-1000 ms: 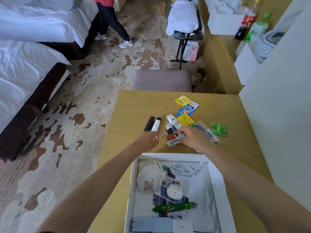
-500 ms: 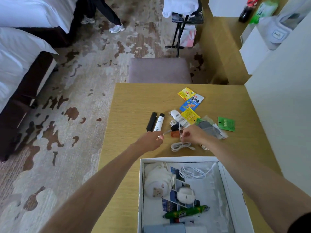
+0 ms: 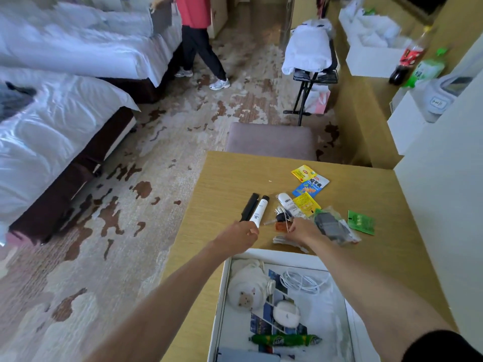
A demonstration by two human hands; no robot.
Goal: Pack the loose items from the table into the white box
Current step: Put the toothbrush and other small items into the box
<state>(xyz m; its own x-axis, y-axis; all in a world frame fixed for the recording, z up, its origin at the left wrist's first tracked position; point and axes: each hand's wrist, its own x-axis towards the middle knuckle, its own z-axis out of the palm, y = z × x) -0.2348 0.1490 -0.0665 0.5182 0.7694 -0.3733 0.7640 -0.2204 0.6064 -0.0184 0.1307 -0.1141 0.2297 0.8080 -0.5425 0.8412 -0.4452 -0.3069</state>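
Note:
The white box (image 3: 274, 255) lies open at the table's near edge, holding a plush pouch (image 3: 248, 288), a white cable (image 3: 303, 282), a round white pad (image 3: 286, 313) and a green sausage (image 3: 285, 340). Just beyond it my left hand (image 3: 241, 235) is curled into a fist against the lower end of a white tube (image 3: 260, 210), beside a black stick (image 3: 249, 207). My right hand (image 3: 303, 229) pinches a thin white cord near an orange item (image 3: 281, 226). A coiled white cable (image 3: 285, 242) lies under that wrist. Snack packets (image 3: 311, 185), a green sachet (image 3: 360, 222) and a clear bag (image 3: 332, 226) lie loose.
A padded stool (image 3: 271, 139) stands at the table's far edge. A white wall (image 3: 444, 205) runs along the table's right side. Two beds (image 3: 52, 121) fill the left. A person in a red top (image 3: 198, 35) walks at the back, near a luggage stand (image 3: 308, 45).
The view has tilted up, showing more of the room. My right hand has shifted over the coiled cable, which now lies under the wrist. The left fist has barely moved.

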